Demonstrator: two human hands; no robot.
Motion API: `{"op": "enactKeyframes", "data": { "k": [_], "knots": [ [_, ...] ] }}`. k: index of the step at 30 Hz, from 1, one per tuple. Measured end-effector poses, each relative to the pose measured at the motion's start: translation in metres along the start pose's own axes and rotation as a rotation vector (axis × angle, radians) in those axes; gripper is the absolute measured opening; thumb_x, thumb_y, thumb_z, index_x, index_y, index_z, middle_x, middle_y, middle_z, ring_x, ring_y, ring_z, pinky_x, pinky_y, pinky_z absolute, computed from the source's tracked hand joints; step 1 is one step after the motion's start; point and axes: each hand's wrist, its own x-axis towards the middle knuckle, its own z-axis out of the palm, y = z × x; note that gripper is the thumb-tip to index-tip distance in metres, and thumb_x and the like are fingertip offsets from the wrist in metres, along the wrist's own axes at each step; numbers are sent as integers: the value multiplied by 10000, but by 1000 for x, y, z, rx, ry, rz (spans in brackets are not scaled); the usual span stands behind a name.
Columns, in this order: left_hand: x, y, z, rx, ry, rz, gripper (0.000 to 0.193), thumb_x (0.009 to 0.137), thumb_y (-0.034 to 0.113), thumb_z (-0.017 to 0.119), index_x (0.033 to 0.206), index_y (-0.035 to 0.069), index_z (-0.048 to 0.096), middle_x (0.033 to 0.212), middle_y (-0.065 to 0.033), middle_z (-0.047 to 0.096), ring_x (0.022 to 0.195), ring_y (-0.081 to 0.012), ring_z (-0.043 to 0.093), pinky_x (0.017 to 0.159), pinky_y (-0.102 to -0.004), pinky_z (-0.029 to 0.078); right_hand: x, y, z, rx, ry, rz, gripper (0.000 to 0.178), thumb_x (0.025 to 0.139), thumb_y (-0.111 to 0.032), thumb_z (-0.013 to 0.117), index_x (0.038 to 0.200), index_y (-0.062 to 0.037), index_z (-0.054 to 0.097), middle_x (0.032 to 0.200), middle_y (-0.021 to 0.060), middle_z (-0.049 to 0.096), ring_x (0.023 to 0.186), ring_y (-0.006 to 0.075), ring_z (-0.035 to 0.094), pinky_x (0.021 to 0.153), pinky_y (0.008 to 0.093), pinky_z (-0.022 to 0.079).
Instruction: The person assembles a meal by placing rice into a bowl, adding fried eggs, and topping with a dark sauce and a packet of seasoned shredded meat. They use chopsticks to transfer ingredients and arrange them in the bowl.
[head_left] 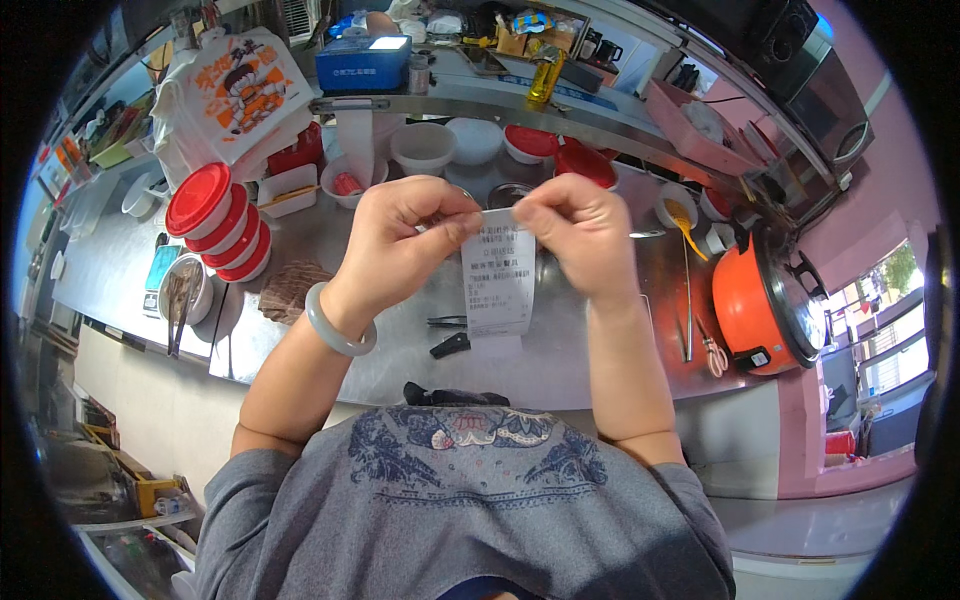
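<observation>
Steel counter (560, 350) fills mid-frame, and above it my left hand (400, 235) and right hand (575, 230) pinch the top edge of a paper receipt (498, 275) at centre, fingers closed tight, probably thumb against forefinger, beside stacked red-lidded tubs (215, 225) at left.

You hold 1 white printed paper slip (498, 275) by its top edge; it hangs upright over the steel counter (590, 350).
</observation>
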Motion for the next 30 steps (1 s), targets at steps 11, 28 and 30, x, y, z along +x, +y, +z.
{"op": "enactKeyframes", "data": {
  "k": [11,28,30],
  "knots": [
    [1,-12,16,90,264,105,81,794,50,677,831,-22,677,688,-49,628,616,-82,552,564,-220,441,-8,4,4,-167,57,127,221,794,-171,730,841,10,610,763,12,640,660,57,569,614,213,472],
    [30,-30,47,-773,-562,-339,437,943,325,464,1211,-21,467,1124,-70,527,1053,-123,474,908,-264,368,22,-20,-71,159,-777,658,257,809,-121,631,1011,37,648,853,48,669,756,84,614,703,236,483],
    [38,-34,51,-635,-561,-313,282,945,260,483,1049,7,549,972,-20,538,908,-65,478,784,-220,390,25,-19,-77,62,-848,674,249,813,-150,642,983,32,656,826,29,658,722,71,587,669,238,466]
  ]
}}
